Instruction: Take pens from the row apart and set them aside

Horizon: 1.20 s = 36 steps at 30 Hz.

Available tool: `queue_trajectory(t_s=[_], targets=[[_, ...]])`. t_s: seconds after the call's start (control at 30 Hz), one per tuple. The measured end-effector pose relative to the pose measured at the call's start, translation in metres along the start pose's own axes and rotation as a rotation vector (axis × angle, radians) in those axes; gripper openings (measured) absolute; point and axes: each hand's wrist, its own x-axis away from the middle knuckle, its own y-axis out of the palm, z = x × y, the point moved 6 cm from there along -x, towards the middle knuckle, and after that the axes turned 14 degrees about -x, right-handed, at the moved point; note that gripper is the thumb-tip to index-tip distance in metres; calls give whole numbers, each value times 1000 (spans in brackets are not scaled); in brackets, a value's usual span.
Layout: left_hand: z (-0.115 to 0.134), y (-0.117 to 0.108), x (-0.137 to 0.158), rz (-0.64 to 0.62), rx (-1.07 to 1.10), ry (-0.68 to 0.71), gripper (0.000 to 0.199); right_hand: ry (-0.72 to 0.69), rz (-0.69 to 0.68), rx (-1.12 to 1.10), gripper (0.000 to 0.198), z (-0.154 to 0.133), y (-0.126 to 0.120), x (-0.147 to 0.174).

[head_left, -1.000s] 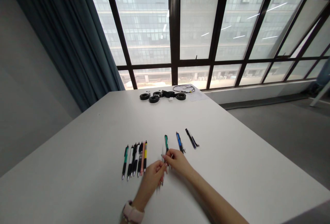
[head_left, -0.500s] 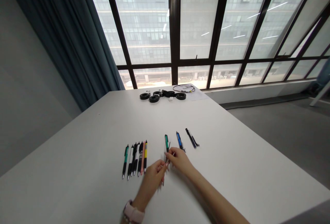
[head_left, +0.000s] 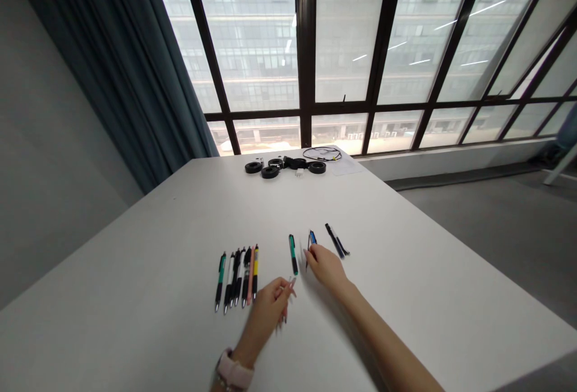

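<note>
My left hand (head_left: 271, 300) is closed in a pinch over the white table, near its front. Slim pen-like pieces (head_left: 284, 320) poke out below its fingers, mostly hidden by the hand. Farther right, my right hand (head_left: 325, 264) pinches a thin dark stick (head_left: 308, 241), held upright; whether it is a pen or a refill I cannot tell. Right behind these fingers a blue pen (head_left: 313, 237) lies partly covered. Between the two hands rests a green pen (head_left: 293, 255) with black ends.
A row of several pens (head_left: 238, 278) lies to the left, in green, white, black, pink and yellow. Black and white pens (head_left: 336, 240) lie at right. Black tape-like rolls (head_left: 270, 172) and a coiled cable (head_left: 321, 153) sit at the table's (head_left: 202, 211) far end.
My right hand has moved right and slightly away from me, from beside my left hand to the blue pen, carrying the thin dark stick. My left hand has hardly moved.
</note>
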Motion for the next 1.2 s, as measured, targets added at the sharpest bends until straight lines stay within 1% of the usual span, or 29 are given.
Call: queue_trajectory(t_s=[0.13,0.23,0.37,0.57,0.77,1.2], targets=[[1,-3,1,6,0,5,48,-21,-91,211,31,-10,12,-4],[0,-3,1,10,4,9,49,-56,-161,302,31,-16,23,-9],[-1,-4,0,12,6,4,48,-33,-229,381,30,-18,32,-15],[-1,-5,0,22,10,-4,47,-12,-269,391,31,-23,34,-20],[-2,-5,1,23,-13,-11,45,-42,-290,384,30,-23,36,-22],[-1,-5,0,30,-5,-1,50,-82,-299,414,29,-24,37,-22]])
